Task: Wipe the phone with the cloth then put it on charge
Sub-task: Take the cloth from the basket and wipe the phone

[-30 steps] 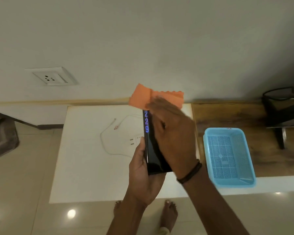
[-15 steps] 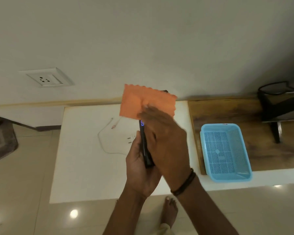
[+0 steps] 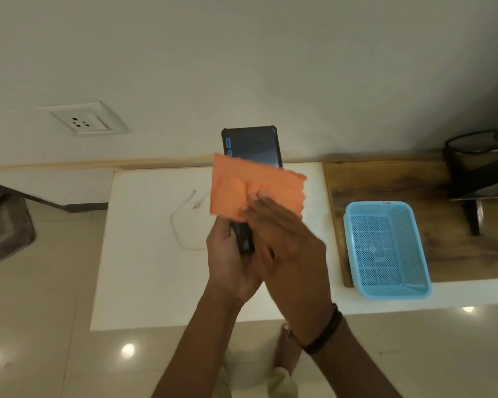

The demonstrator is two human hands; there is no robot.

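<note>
Head view: you are mid-wipe, standing at the white table (image 3: 144, 254) with both hands raised above it.
Phone: the phone (image 3: 252, 147) is held upright above the table's middle, screen lit, its top end showing above the cloth and its lower end sunk in your palm.
Left hand: your left hand (image 3: 227, 259) is clenched around the phone's lower part, gripping it from the left side.
Right hand: your right hand (image 3: 282, 239) lies flat, fingers pressing the orange cloth (image 3: 242, 191) against the phone's face; it is pressing rather than pinching, and whether any finger hooks the cloth's edge cannot be told.
Done so far: the wiping step is under way; how much of the screen is already clean cannot be judged from this angle.
Left to do: finish the wipe, put the cloth down, then connect the phone to the charger.
Charging gear: a white cable (image 3: 181, 222) lies loose on the table behind your left hand, one end with a reddish tip; the plug end is hidden by your hands.
Wall socket: the wall socket (image 3: 82, 122) sits beyond the table's far left corner, nothing plugged in.
Other things: a blue basket (image 3: 385, 248) stands at the table's right end on a wooden board (image 3: 457, 239).
In the way: nothing blocks the cable or the socket, by the look of it.
</note>
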